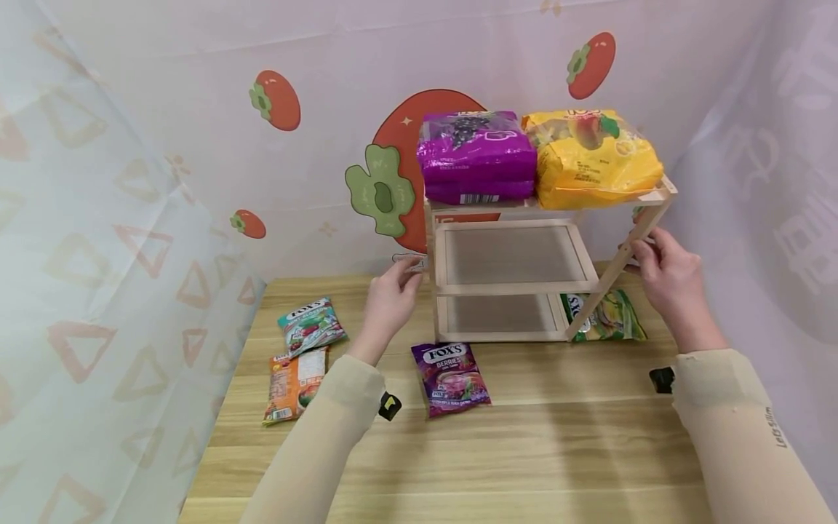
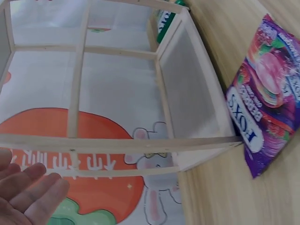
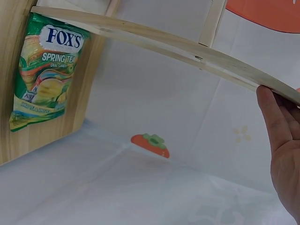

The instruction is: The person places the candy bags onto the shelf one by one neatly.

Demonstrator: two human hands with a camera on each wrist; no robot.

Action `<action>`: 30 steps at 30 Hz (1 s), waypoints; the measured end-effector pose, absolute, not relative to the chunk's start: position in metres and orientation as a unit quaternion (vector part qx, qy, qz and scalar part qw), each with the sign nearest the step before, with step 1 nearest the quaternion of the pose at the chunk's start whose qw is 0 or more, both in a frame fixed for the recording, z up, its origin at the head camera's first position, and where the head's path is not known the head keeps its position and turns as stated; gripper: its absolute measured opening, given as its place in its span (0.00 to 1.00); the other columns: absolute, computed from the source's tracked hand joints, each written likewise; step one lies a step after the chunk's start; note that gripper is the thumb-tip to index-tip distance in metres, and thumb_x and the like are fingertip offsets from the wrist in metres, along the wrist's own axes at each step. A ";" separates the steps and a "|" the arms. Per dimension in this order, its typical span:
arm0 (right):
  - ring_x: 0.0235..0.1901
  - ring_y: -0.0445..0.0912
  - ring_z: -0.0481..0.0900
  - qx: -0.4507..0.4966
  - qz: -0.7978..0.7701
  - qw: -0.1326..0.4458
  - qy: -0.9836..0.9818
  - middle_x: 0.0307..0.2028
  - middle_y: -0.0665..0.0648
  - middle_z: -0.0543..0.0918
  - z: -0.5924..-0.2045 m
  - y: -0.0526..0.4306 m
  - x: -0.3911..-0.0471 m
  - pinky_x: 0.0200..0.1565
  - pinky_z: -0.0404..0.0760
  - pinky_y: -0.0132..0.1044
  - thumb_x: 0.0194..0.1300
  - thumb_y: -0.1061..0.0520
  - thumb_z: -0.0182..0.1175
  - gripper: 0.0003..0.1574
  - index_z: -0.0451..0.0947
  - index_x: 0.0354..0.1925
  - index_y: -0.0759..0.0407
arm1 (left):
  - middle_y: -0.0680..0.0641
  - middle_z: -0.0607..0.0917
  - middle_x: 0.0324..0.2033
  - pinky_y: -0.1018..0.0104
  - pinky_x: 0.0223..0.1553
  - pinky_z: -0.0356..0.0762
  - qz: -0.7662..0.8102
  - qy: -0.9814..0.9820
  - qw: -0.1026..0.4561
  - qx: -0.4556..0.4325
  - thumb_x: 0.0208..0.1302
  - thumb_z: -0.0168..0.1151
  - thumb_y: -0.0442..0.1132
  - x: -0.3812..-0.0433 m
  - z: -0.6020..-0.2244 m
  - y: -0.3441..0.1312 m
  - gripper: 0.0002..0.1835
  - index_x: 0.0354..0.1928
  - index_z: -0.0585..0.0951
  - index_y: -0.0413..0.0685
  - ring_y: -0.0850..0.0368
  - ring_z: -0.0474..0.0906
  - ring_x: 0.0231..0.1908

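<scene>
A wooden shelf rack (image 1: 517, 338) with mesh shelves stands at the table's back. On its top lie a purple candy bag (image 1: 478, 164) and a yellow candy bag (image 1: 596, 164). My right hand (image 1: 671, 273) holds the rack's right upright partway up, thumb in front; in the right wrist view its other fingers pass behind the wood. To the left of the rack, my left hand (image 1: 391, 295) has loosely bent fingers and holds nothing. Its fingertips (image 2: 56, 187) are near the left upright; contact cannot be made out. A purple Fox's Berries packet (image 1: 452, 378) lies before the rack.
A green Fox's Spring Tea packet (image 3: 49, 70) lies by the rack's right foot. On the table's left are a teal Fox's packet (image 1: 310, 325) and an orange packet (image 1: 294, 386). A printed cloth (image 1: 327, 182) hangs behind and at both sides.
</scene>
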State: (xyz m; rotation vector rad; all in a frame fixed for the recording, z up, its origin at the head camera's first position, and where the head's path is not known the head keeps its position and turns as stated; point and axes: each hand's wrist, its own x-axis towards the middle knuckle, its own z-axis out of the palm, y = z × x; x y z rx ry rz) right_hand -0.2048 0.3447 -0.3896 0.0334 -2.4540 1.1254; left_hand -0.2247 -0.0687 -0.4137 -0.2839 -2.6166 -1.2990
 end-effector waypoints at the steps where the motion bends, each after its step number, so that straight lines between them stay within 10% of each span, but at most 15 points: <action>1: 0.44 0.28 0.81 0.009 0.404 0.217 -0.889 0.53 0.74 0.83 -0.389 0.344 -0.205 0.39 0.75 0.12 0.81 0.52 0.50 0.25 0.72 0.68 0.62 | 0.39 0.90 0.46 0.50 0.51 0.84 -0.438 -0.889 0.101 -0.090 0.74 0.60 0.36 -0.224 -0.416 -0.070 0.15 0.59 0.82 0.42 0.46 0.88 0.48; 4: 0.49 0.45 0.85 0.002 0.398 0.213 -0.892 0.54 0.73 0.83 -0.389 0.344 -0.204 0.39 0.75 0.12 0.81 0.52 0.49 0.25 0.72 0.68 0.61 | 0.39 0.90 0.44 0.52 0.46 0.86 -0.431 -0.895 0.086 -0.074 0.75 0.58 0.37 -0.220 -0.426 -0.076 0.14 0.56 0.84 0.40 0.45 0.89 0.44; 11: 0.38 0.14 0.68 0.005 0.409 0.209 -0.888 0.55 0.75 0.81 -0.388 0.344 -0.205 0.37 0.72 0.09 0.81 0.51 0.50 0.25 0.72 0.68 0.62 | 0.44 0.91 0.35 0.62 0.29 0.82 -0.409 -0.912 -0.028 -0.034 0.76 0.56 0.39 -0.205 -0.457 -0.084 0.16 0.57 0.83 0.38 0.52 0.87 0.33; 30: 0.40 0.18 0.73 0.016 0.426 0.213 -0.879 0.53 0.75 0.82 -0.388 0.342 -0.203 0.39 0.76 0.12 0.81 0.54 0.49 0.24 0.71 0.68 0.63 | 0.39 0.87 0.28 0.58 0.26 0.85 -0.387 -0.898 -0.209 0.017 0.74 0.62 0.46 -0.172 -0.523 -0.089 0.18 0.45 0.83 0.34 0.47 0.83 0.25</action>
